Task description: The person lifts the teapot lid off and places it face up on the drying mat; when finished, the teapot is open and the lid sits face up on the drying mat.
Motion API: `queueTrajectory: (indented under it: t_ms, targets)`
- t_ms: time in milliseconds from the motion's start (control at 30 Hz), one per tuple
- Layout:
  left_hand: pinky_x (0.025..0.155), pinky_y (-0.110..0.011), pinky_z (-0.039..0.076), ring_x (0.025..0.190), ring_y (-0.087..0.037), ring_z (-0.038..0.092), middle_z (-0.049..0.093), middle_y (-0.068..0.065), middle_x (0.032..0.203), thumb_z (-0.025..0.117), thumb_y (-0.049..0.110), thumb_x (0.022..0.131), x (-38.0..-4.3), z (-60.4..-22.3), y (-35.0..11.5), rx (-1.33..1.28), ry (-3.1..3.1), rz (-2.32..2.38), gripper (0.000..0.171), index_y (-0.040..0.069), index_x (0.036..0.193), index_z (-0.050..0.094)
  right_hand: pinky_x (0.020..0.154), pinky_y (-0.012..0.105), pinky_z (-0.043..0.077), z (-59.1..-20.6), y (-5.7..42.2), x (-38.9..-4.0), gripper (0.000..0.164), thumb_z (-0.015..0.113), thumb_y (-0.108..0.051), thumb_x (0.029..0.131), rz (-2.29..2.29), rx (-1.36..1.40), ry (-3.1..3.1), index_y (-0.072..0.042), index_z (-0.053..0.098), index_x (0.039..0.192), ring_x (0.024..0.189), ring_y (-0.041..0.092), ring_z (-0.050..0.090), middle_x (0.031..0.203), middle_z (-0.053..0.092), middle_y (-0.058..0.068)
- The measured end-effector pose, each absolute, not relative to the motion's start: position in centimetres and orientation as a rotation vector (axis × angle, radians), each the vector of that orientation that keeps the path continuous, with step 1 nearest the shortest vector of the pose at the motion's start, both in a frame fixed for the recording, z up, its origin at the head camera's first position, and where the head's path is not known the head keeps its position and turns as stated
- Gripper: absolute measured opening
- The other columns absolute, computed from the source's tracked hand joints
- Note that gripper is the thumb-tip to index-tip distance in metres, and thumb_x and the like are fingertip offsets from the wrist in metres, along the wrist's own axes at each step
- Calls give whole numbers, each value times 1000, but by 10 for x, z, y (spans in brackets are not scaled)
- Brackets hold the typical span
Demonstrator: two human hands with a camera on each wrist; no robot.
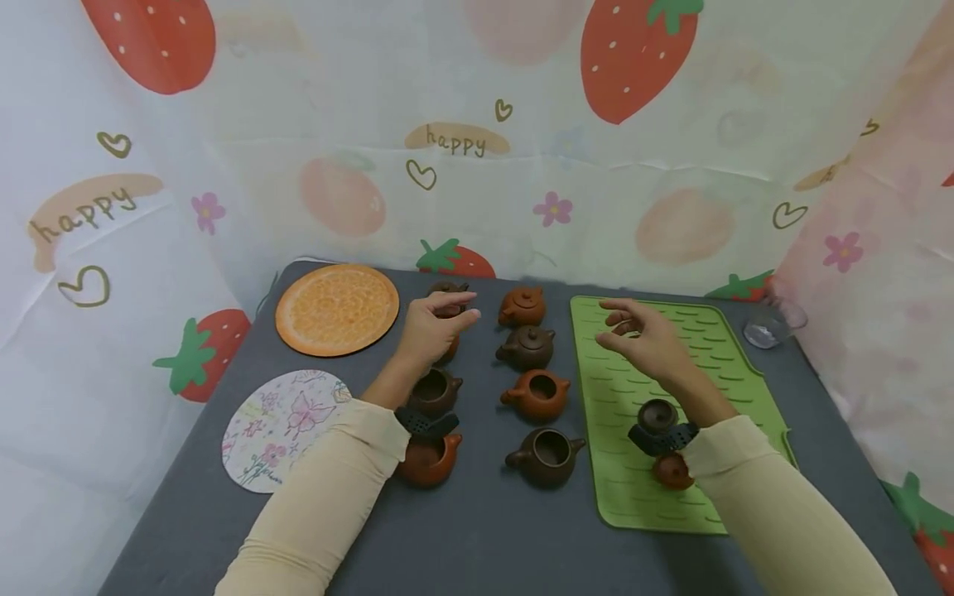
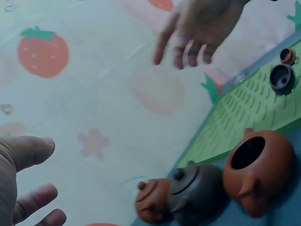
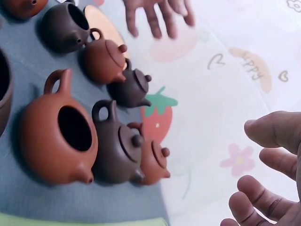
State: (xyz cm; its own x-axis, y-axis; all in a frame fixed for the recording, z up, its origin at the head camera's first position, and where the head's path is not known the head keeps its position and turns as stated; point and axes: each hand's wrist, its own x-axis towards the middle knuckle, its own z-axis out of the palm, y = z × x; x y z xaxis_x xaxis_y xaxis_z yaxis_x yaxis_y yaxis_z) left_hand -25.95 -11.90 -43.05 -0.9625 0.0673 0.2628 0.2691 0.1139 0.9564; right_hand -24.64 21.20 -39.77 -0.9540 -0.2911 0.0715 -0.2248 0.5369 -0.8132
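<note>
My left hand (image 1: 438,327) hovers above the back of the left column of small clay teapots, thumb and fingers apart and holding nothing. Under it, a dark lidded teapot (image 1: 445,287) and a reddish lidded teapot (image 3: 104,61) are partly hidden in the head view. Over the green mat (image 1: 611,497) floats my right hand (image 1: 644,338), fingers loosely bent, also without anything in it. Between the hands stand a reddish lidded teapot (image 1: 522,307), a dark lidded teapot (image 1: 526,348), a reddish lidless teapot (image 1: 537,396) and a dark lidless teapot (image 1: 547,458).
A dark lid (image 1: 657,415) and a reddish lid (image 1: 673,470) lie on the mat. Lidless dark (image 1: 435,392) and reddish (image 1: 430,465) teapots stand by the left forearm. Farther left are an orange round mat (image 1: 335,310) and a floral round mat (image 1: 283,430). A clear glass object (image 1: 765,331) sits back right.
</note>
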Motion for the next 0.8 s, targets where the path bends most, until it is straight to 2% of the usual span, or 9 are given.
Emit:
queueTrajectory:
  t_ms: [200, 367, 567, 700, 800]
  targets:
    - [80, -40, 50, 104, -30, 56, 59, -10, 119, 73, 14, 89, -274, -445, -94, -272, -2307, -1973, 33, 5, 120, 69, 80, 47, 46, -409, 194, -267, 52, 68, -24, 92, -1494, -466, 2624, -14, 51, 140, 104, 29, 53, 121, 53, 15]
    - [82, -41, 49, 106, -32, 55, 61, -12, 120, 73, 15, 88, -278, -458, -78, -236, -2290, -1994, 32, 4, 118, 70, 81, 49, 46, -421, 179, -280, 50, 68, -22, 92, -1535, -475, 2577, -12, 52, 138, 103, 30, 53, 119, 54, 16]
    - [84, -41, 49, 107, -27, 56, 59, -18, 122, 73, 15, 88, -281, -472, -68, -151, -2319, -2065, 34, 4, 120, 69, 83, 49, 47, -436, 166, -291, 48, 68, -18, 92, -1559, -453, 2547, -9, 53, 137, 100, 31, 57, 114, 57, 17]
    - [87, -42, 48, 110, -27, 54, 56, -19, 126, 73, 14, 89, -284, -480, -63, -65, -2345, -2166, 38, 2, 124, 66, 84, 54, 46, -446, 158, -298, 48, 69, -18, 91, -1577, -411, 2526, -7, 54, 136, 98, 32, 59, 109, 58, 17]
    - [85, -41, 49, 108, -27, 56, 56, -17, 125, 72, 14, 89, -286, -487, -61, 16, -2389, -2204, 37, 4, 124, 66, 84, 57, 45, -454, 153, -302, 48, 68, -17, 92, -1580, -396, 2516, -3, 53, 136, 97, 35, 59, 106, 59, 18]
